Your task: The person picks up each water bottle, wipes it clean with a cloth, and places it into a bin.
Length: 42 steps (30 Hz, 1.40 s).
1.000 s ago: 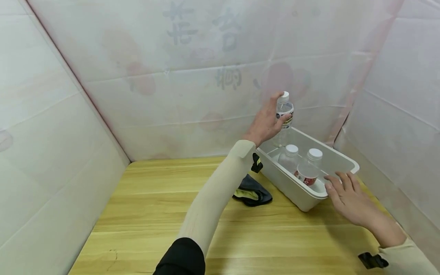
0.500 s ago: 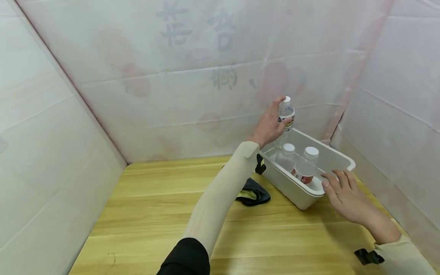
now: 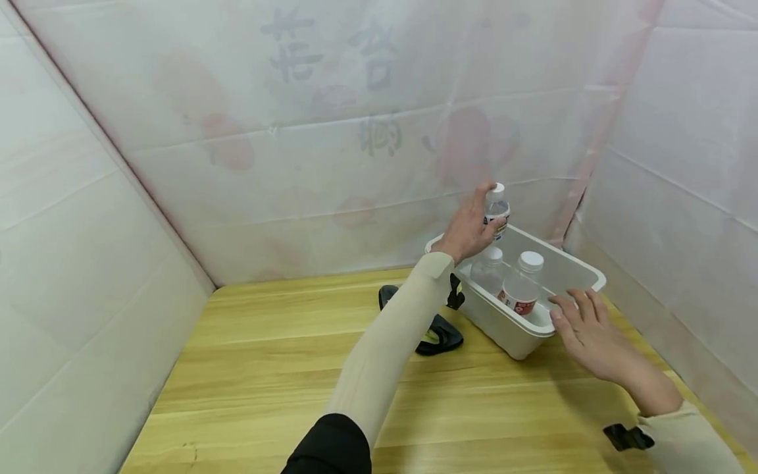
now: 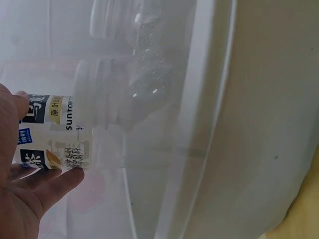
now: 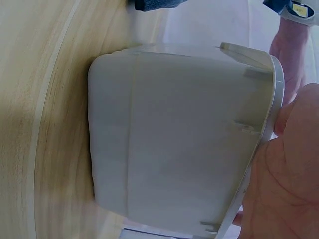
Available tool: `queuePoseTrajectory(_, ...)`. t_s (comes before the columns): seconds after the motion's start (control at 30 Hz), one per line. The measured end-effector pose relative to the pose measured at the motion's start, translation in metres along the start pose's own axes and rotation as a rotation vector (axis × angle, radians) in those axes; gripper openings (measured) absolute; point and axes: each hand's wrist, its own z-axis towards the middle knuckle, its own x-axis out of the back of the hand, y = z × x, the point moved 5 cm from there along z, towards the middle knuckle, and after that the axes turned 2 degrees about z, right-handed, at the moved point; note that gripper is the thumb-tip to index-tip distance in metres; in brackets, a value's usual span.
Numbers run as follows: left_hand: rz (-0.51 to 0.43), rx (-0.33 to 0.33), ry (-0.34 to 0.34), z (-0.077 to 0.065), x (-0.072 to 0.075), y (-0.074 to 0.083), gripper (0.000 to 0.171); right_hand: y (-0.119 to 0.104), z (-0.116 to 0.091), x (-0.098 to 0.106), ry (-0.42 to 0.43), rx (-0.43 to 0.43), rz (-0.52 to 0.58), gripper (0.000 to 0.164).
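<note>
My left hand (image 3: 468, 227) grips a clear plastic bottle (image 3: 497, 209) by its labelled middle, with the index finger at its white cap. The bottle is upright, its lower part inside the white plastic bin (image 3: 491, 326). In the left wrist view the label (image 4: 55, 129) faces the camera between thumb and fingers. Two more clear bottles stand in the bin: one (image 3: 487, 275) nearer my left hand, and one with a red label (image 3: 521, 289). At the bin's near right corner is my right hand (image 3: 592, 339), fingers loosely spread over the rim; contact is unclear.
A dark cloth (image 3: 447, 339) with a yellow-green part lies left of the bin, partly hidden behind my left forearm. Sheeted walls (image 3: 331, 178) enclose the wooden table (image 3: 266, 368) at the back and both sides. The bin stands near the back right corner.
My left hand has lowered the bottle deeper into the bin. The whole scene has shifted slightly left as the head view turned. My right hand has stayed by the rim.
</note>
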Motion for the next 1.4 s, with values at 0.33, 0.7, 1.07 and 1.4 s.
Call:
queuePoseTrajectory(0.33, -0.061, 0.060, -0.017, -0.006, -0.019, -0.010, 0.063, -0.004, 0.002, -0.005, 0.007, -0.008, 0.029, 0.047)
queuePoseTrajectory(0.7, -0.120, 0.053, -0.064, -0.010, -0.029, -0.016, 0.061, -0.007, 0.001, -0.008, 0.018, 0.004, 0.047, 0.046)
queuePoseTrajectory(1.07, -0.138, 0.106, -0.113, -0.011, -0.031, -0.023, 0.064, -0.005, 0.000, -0.010, 0.035, 0.027, 0.027, 0.045)
queuePoseTrajectory(1.4, -0.071, 0.088, -0.166, -0.008, -0.028, -0.022, 0.040, -0.005, 0.001, -0.009, 0.051, 0.031, 0.007, 0.044)
